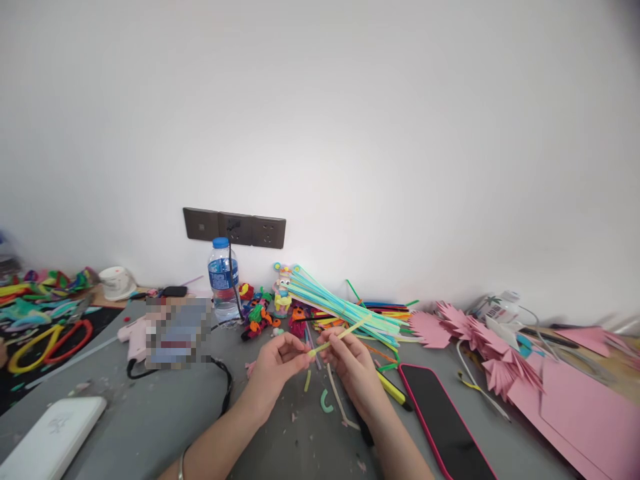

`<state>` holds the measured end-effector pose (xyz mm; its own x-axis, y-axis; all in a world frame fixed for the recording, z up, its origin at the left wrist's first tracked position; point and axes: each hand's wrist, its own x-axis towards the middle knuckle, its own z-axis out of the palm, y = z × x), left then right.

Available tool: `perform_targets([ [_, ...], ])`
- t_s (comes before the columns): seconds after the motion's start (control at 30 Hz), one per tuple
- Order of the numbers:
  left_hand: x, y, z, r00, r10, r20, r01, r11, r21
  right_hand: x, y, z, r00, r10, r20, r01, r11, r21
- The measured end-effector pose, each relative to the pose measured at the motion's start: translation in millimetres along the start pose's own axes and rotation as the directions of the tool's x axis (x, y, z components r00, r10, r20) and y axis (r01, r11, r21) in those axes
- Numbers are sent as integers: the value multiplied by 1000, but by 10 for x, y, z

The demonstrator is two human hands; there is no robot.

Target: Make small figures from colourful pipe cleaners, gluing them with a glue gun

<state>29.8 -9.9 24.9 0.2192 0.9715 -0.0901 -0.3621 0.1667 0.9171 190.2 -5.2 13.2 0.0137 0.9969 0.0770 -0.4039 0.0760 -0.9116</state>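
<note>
A pale yellow pipe cleaner (357, 326) is stretched between my two hands above the grey table. My left hand (277, 367) pinches its near end between thumb and fingers. Further along, my right hand (353, 367) grips it, and the free end slants up to the right. Under the hands lie a curved mint-green piece (326, 403), a bent beige strip (339, 402) and a short yellow-green piece (307, 381). Beside my right wrist is a yellow cutter-like tool (393, 389), partly hidden. Behind the hands rests a bundle of mint and yellow pipe cleaners (345, 305).
A water bottle (224, 280), a small figure (283, 293) and a pink glue gun (136, 340) stand or lie behind to the left. A white power bank (55, 437) is front left. Right are a phone (445, 420) and folded pink paper (510, 370).
</note>
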Motion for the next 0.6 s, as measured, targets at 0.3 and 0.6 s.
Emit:
perform_targets([
  [0.3, 29, -12, -60, 992, 125, -2, -124, 987, 101, 24, 19, -14, 986, -145, -80, 130, 977, -168],
  [0.6, 34, -3, -52, 989, 145, 28, -147, 983, 107, -24, -22, 52, 970, -243, -17, 232, 941, -248],
])
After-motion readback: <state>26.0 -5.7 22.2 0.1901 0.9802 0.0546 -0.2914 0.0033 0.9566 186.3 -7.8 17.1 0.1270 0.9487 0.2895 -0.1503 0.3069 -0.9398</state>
